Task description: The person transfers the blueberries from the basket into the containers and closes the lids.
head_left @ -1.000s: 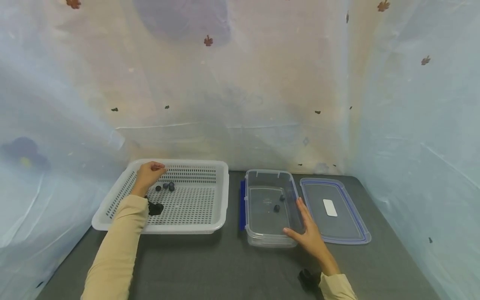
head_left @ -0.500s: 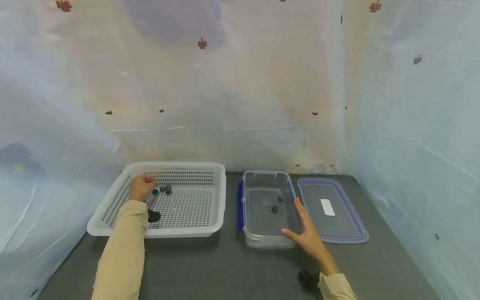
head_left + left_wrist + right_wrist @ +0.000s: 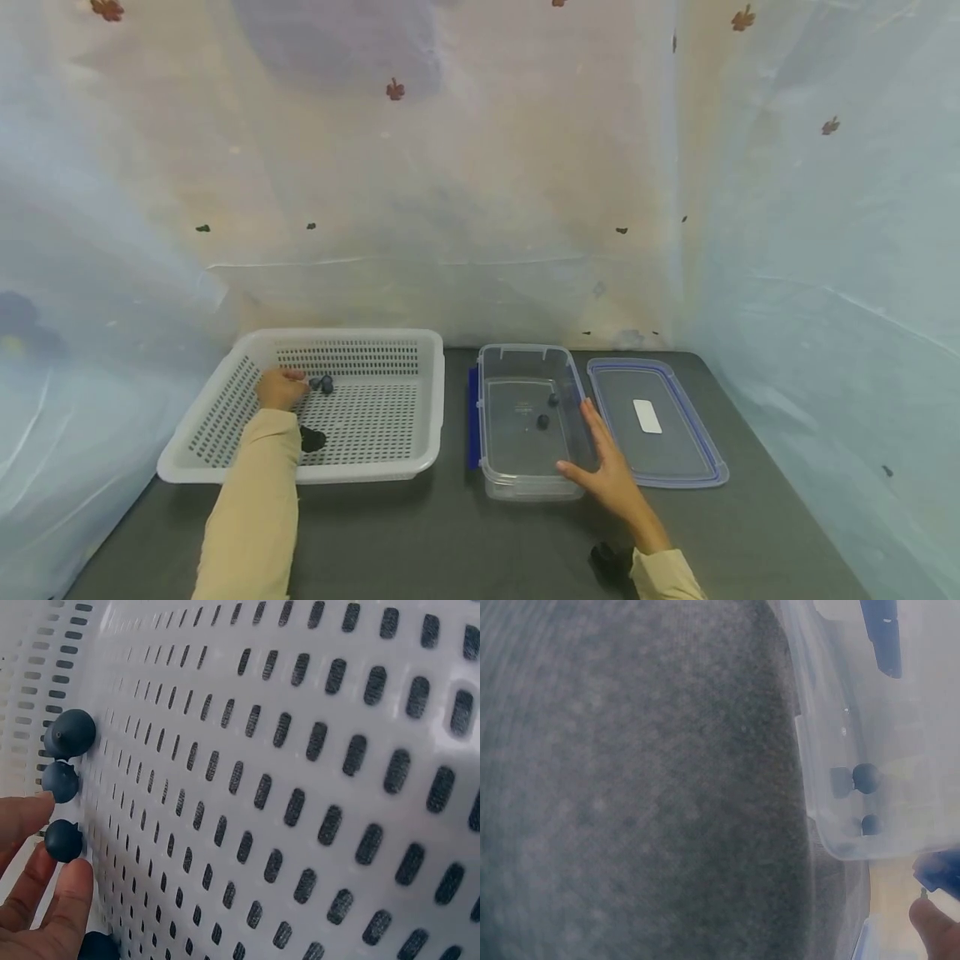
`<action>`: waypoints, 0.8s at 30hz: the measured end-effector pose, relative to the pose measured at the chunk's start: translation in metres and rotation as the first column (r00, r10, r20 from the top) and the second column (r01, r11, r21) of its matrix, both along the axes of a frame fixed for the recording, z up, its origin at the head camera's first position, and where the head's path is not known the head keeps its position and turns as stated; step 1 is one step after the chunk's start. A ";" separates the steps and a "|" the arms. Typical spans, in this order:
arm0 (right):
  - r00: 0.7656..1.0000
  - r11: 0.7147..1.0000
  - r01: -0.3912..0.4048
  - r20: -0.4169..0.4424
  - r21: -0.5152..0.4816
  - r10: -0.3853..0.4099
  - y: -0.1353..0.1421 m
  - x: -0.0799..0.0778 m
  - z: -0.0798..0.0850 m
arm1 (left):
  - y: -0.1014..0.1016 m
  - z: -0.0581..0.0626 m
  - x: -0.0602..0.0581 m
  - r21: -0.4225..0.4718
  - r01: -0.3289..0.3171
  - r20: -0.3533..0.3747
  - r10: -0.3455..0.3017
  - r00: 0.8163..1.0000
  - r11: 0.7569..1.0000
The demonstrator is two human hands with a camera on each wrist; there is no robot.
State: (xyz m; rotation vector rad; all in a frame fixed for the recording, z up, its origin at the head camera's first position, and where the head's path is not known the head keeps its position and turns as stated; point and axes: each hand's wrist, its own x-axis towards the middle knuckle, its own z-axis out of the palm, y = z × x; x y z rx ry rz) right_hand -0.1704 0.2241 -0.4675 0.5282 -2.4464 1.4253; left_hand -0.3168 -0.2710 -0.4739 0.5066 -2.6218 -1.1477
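Note:
Inside the white slotted basket (image 3: 375,477), my left hand (image 3: 281,389) reaches down to several blueberries (image 3: 327,384) near the back wall. In the left wrist view its fingers (image 3: 75,881) curve around one blueberry (image 3: 64,841), with a small gap seen on the upper side. Other blueberries (image 3: 73,733) sit beside it, and one is partly cut off at the lower edge. My right hand (image 3: 617,481) rests with spread fingers at the right rim of a clear plastic container (image 3: 517,479). Two blueberries (image 3: 543,422) lie in this container.
A clear lid (image 3: 693,442) with a blue seal and a white label lies right of the container. A blue clip flap (image 3: 473,417) hangs at the container's left side. Dark wrist devices (image 3: 311,439) show on both arms. A patterned plastic sheet (image 3: 480,167) surrounds the grey table (image 3: 420,542).
My left hand has moved down into the basket to the blueberries. My right hand stays at the container's rim. The head view has shifted slightly.

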 end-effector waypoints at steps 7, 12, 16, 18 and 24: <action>1.000 1.000 0.002 -0.005 -0.001 -0.002 0.000 0.000 -0.002 | 0.001 -0.003 -0.001 -0.031 -0.042 0.017 0.043 0.999 0.999; 1.000 1.000 -0.010 0.005 -0.013 0.010 -0.001 0.001 0.000 | -0.002 -0.004 -0.001 -0.033 -0.043 0.057 0.045 0.997 0.999; 1.000 1.000 -0.010 0.002 -0.013 0.010 -0.002 0.002 0.000 | -0.002 -0.004 0.001 -0.006 -0.049 0.074 0.049 0.996 0.999; 1.000 1.000 -0.008 0.002 -0.012 0.008 -0.002 0.002 -0.001 | -0.002 -0.004 0.000 0.002 -0.055 0.077 0.054 0.996 0.999; 1.000 1.000 -0.004 0.000 -0.015 0.004 -0.001 0.002 -0.002 | -0.008 -0.010 -0.007 0.065 -0.050 0.055 0.046 0.997 0.997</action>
